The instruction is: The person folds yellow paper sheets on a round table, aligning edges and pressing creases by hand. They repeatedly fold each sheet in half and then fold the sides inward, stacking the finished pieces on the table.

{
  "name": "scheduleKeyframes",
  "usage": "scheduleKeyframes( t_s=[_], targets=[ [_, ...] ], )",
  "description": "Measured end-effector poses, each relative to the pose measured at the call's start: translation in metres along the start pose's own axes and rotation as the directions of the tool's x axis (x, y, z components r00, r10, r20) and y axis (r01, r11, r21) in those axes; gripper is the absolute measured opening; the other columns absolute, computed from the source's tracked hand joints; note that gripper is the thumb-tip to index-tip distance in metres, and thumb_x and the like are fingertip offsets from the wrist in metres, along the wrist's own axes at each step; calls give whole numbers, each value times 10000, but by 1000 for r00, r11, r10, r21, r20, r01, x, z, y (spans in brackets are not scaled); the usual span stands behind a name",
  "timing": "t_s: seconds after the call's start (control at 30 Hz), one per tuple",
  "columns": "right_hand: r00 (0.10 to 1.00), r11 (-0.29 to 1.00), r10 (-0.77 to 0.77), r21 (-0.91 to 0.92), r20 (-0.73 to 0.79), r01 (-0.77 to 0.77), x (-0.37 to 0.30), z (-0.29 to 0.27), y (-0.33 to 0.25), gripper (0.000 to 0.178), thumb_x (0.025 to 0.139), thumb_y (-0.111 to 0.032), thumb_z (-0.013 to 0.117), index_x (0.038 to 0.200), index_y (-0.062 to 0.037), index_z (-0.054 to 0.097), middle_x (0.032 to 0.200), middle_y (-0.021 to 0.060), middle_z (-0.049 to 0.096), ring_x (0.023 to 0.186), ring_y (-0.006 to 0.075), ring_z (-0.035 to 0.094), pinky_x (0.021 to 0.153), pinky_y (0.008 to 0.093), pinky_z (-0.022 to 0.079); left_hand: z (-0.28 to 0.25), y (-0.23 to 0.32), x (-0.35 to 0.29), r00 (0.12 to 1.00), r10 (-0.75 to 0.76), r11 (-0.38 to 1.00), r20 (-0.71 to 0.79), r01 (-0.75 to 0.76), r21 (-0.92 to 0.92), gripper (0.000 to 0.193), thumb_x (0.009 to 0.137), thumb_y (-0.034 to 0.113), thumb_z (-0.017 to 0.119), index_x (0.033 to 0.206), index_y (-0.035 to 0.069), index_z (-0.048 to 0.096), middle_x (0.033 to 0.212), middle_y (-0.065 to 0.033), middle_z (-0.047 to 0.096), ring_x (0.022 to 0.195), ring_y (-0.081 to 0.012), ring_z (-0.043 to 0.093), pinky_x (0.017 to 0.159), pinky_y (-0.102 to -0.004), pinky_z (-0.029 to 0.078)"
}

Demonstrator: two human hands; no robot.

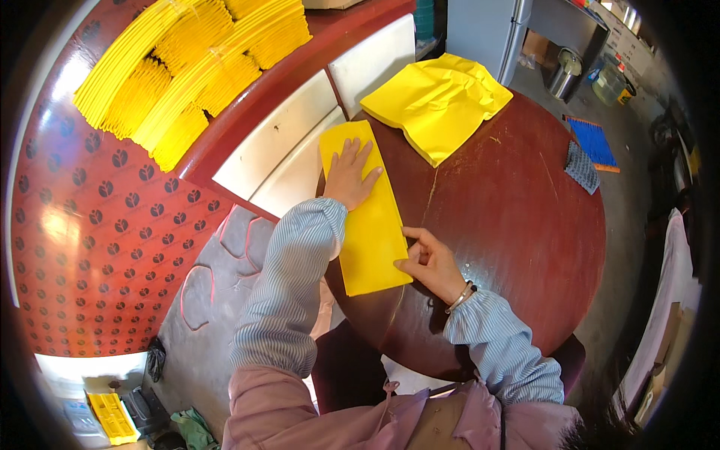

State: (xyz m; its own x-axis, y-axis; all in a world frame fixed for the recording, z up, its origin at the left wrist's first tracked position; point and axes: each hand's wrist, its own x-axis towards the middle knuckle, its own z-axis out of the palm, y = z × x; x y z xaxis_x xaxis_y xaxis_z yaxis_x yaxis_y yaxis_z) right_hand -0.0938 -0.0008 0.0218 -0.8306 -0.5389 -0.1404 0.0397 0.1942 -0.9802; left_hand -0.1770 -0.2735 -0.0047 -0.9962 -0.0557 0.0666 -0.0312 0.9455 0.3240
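Strip of folded yellow paper [371, 232], long and flat. Lies at the left side of a round brown table [517, 240]. Rests the left hand [350, 178] on the far half, palm down, fingers spread. Has the right hand [433, 264] at the right edge, toward the near end, thumb and pointer finger apart, other fingers hard to see. Cannot tell if pinching that edge. Wears blue striped sleeves [289, 274] on both arms and a bracelet [460, 297] on the right wrist. Just beside the strip's far end, a big wrinkled yellow sheet [442, 105]. At the table's right edge, a dark patterned cloth [582, 168]. Up to the left, on a shiny red top [97, 202], piles of thin yellow bundles [180, 71].
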Motion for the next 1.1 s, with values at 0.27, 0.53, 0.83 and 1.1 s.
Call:
scheduleKeyframes(
  t_s=[0.27, 0.53, 0.83, 1.1],
  targets=[
    [782, 385, -541, -736, 309, 557, -3, 49, -20, 518, 1031, -432, 640, 1483, -182, 602, 1535, 36, 557, 1503, 247, 426, 1281, 528, 245, 4, 2, 2, 1000, 8, 994, -4, -8, 110, 729, 1104, 537, 477, 1686, 124, 326, 1755, -222, 251, 1645, -391, 177, 1317, -588, 164],
    [802, 338, -415, -745, 430, 575, -3, 54, 18, 617, 1028, -511, 607, 1588, -271, 505, 1676, -37, 442, 1612, 216, 296, 1342, 531, 165, 5, -1, 34, 994, -109, 957, 0, 105, 269, 821, 1063, 708, 401, 1720, 234, 264, 1787, -170, 191, 1660, -373, 129, 1323, -583, 140],
    [800, 470, -395, -649, 451, 598, -4, 45, 17, 626, 1025, -431, 641, 1599, -233, 488, 1683, -21, 431, 1615, 230, 273, 1340, 520, 171, 11, 0, 43, 982, -183, 938, -37, 186, 293, 829, 1040, 759, 382, 1722, 306, 255, 1807, -103, 161, 1668, -349, 115, 1329, -590, 115],
    [803, 371, -399, -722, 443, 583, -38, 41, 29, 675, 1078, -550, 494, 1643, -189, 419, 1733, 7, 355, 1625, 245, 239, 1343, 493, 142, 19, -14, 45, 988, -98, 949, -118, 129, 289, 794, 1038, 694, 493, 1707, 310, 306, 1771, -158, 262, 1649, -378, 186, 1293, -631, 182]
  ],
)
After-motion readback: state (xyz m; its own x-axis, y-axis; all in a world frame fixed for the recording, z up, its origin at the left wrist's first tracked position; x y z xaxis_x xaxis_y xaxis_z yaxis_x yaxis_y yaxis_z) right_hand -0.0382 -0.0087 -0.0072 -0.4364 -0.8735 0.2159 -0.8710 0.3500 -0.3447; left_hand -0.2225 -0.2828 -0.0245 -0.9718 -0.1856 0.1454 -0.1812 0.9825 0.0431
